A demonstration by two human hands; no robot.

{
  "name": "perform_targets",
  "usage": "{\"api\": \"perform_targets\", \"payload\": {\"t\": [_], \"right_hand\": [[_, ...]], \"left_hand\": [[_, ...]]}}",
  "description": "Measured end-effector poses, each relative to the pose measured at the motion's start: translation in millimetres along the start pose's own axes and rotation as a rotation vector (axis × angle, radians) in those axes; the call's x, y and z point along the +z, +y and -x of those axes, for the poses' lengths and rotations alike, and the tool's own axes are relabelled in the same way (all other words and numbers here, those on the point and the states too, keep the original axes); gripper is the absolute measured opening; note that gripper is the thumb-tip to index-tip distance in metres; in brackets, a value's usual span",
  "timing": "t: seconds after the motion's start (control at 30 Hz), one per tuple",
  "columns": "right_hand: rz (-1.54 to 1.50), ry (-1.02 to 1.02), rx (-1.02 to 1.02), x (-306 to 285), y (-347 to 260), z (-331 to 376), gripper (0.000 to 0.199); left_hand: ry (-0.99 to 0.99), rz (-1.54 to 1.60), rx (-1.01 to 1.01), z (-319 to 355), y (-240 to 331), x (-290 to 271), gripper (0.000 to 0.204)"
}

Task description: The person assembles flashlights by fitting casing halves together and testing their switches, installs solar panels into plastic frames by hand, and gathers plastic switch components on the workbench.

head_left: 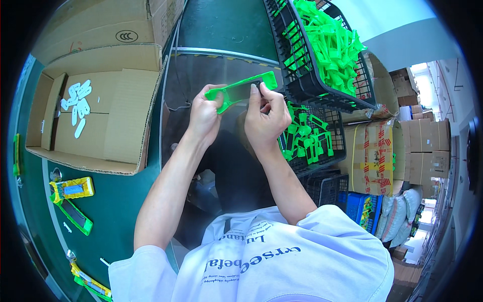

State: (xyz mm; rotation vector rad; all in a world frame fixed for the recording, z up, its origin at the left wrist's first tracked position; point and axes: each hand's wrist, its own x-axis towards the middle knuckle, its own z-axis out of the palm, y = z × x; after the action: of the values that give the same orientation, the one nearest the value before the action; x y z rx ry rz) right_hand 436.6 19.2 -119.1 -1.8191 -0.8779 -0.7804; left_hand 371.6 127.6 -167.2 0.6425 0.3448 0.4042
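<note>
A bright green plastic frame (240,83), long and narrow with wider ends, is held up between my hands above my lap. My left hand (204,117) is closed round its left end, thumb on the front. Close to the other end, my right hand (267,121) pinches with thumb and fingertips at a small dark piece lying along the frame. The exact shape of that dark piece is partly hidden by my fingers. Just beyond my right hand, similar green frames (316,121) lie in a black crate.
At the upper right stands a black basket (322,83) heaped with green parts (332,45). On the green table (121,211) at left are an open cardboard box (126,116) with white pieces (82,108) and several green-and-yellow assemblies (75,189). Cartons (372,156) stand at right.
</note>
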Motion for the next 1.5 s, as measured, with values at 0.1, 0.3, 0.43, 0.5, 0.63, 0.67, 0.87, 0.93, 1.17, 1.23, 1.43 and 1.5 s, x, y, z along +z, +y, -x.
{"api": "perform_targets", "payload": {"t": [0.1,0.3,0.43,0.5,0.63,0.67,0.87,0.93,1.17,1.23,1.43,1.5], "right_hand": [[-0.04,-0.003,0.124,0,5,1,0.013],[-0.192,-0.034,0.447,2,18,6,0.017],[-0.243,-0.097,0.599,-2,22,14,0.022],[-0.256,-0.102,0.612,-6,29,13,0.024],[0.062,-0.205,0.237,-19,30,-2,0.031],[0.176,-0.162,0.248,-23,14,-15,0.031],[-0.256,-0.614,0.778,-50,58,-34,0.029],[-0.23,-0.688,0.769,-62,64,-42,0.029],[-0.132,-0.789,0.726,-74,63,-48,0.039],[-0.067,-0.794,0.678,-75,61,-46,0.042],[0.045,-0.807,0.643,-76,62,-40,0.028],[0.106,-0.8,0.594,-77,58,-42,0.029]], "left_hand": [[0.0,-0.023,0.019,-2,-3,-4,0.015],[0.008,-0.064,0.05,-1,2,-6,0.012],[0.077,-0.107,0.07,0,2,-3,0.01],[0.119,-0.185,0.107,0,6,-1,0.01],[0.195,-0.303,0.161,1,9,6,0.012],[0.177,-0.315,0.123,-1,8,-1,0.011],[0.09,-0.32,0.052,0,10,4,0.009],[0.046,-0.363,0.024,0,12,5,0.008],[-0.052,-0.488,-0.01,9,19,18,0.02],[-0.032,-0.508,0.003,8,17,17,0.022],[0.001,-0.54,0.022,8,14,22,0.024],[0.0,-0.54,0.022,9,15,24,0.024]]}}
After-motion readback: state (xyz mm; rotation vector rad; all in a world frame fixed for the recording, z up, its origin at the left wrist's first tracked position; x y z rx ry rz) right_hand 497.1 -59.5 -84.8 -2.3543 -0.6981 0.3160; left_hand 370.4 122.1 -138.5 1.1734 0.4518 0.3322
